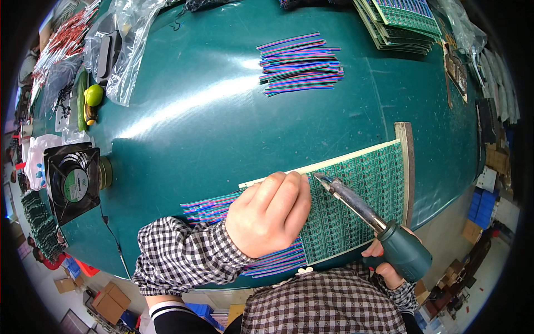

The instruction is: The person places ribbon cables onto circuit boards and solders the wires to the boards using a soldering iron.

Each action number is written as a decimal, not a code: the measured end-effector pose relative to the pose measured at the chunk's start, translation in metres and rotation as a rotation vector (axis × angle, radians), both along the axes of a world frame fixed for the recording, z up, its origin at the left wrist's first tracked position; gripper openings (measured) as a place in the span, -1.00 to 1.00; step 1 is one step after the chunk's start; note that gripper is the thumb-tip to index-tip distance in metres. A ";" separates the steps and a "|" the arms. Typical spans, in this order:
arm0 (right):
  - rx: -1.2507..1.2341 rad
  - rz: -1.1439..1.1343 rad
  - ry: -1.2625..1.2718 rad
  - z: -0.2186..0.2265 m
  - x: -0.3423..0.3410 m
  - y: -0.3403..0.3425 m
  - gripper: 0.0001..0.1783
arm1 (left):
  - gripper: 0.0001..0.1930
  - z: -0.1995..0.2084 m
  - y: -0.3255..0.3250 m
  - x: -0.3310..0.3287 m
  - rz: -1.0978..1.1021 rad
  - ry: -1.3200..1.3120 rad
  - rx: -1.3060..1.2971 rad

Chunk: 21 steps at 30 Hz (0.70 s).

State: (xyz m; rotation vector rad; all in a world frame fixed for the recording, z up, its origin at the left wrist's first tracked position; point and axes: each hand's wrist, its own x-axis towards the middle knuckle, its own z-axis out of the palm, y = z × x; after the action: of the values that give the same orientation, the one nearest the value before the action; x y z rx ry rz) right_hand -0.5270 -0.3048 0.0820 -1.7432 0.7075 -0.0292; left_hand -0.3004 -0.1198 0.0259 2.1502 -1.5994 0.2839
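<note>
In the head view, the right hand [391,275] grasps a soldering iron [405,250] over the circuit panel [339,225] on the table [194,139]; whether the curled left hand [270,214] holds anything, I cannot tell. A clear bag [131,50] lies upper left; the fan [61,192] bears a label [76,185].

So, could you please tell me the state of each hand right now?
Left hand: curled closed over the flat green circuit-board panel; whether it pinches anything is hidden.
Right hand: closed, holding the dark-green-handled, metal-barrelled soldering iron.

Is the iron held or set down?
Held: the right hand grips the iron by its green handle; the tip is near the left hand.
</note>
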 end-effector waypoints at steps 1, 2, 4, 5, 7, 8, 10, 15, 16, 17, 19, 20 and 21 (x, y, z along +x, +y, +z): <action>-0.001 0.002 0.013 0.000 -0.001 0.000 -0.48 | -0.65 0.000 0.000 0.000 0.001 0.000 -0.003; -0.001 0.002 0.013 0.000 -0.001 0.000 -0.48 | -0.65 0.000 0.000 0.000 0.000 0.001 -0.004; -0.020 -0.006 0.003 0.000 -0.001 0.001 -0.50 | -0.65 0.000 -0.001 -0.001 0.008 -0.001 -0.003; -0.019 -0.005 0.003 0.000 -0.001 0.001 -0.50 | -0.65 0.000 -0.001 -0.001 0.008 0.000 -0.003; -0.002 0.010 0.004 0.001 0.002 0.000 -0.51 | -0.66 -0.001 0.000 -0.001 0.010 -0.007 -0.002; -0.001 0.010 0.004 0.002 0.003 0.000 -0.51 | -0.66 0.000 0.000 -0.002 0.010 -0.006 -0.001; 0.002 0.012 0.009 0.004 0.006 0.001 -0.52 | -0.68 0.002 -0.001 -0.003 0.029 0.059 -0.012; -0.024 0.015 -0.006 -0.002 0.000 0.002 -0.52 | -0.69 0.003 -0.001 -0.004 0.028 0.059 -0.004; -0.034 0.011 -0.014 -0.002 0.000 0.002 -0.52 | -0.69 0.004 -0.001 -0.004 0.025 0.060 -0.001; -0.035 0.010 -0.012 -0.002 0.000 0.002 -0.52 | -0.69 0.004 -0.002 -0.004 0.023 0.061 -0.002; -0.049 0.016 0.004 -0.003 -0.001 0.002 -0.51 | -0.69 0.005 -0.002 -0.003 0.022 0.066 0.001; -0.047 0.018 0.002 -0.003 0.000 0.001 -0.51 | -0.69 0.005 -0.001 -0.003 0.024 0.065 0.003; -0.045 0.028 0.012 -0.002 0.001 0.000 -0.50 | -0.69 0.005 -0.001 -0.003 0.021 0.059 0.007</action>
State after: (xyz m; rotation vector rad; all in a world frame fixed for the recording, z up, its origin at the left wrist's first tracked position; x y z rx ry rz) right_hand -0.5263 -0.3043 0.0802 -1.7969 0.6964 -0.0154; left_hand -0.3034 -0.1208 0.0313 2.1618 -1.5480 0.2194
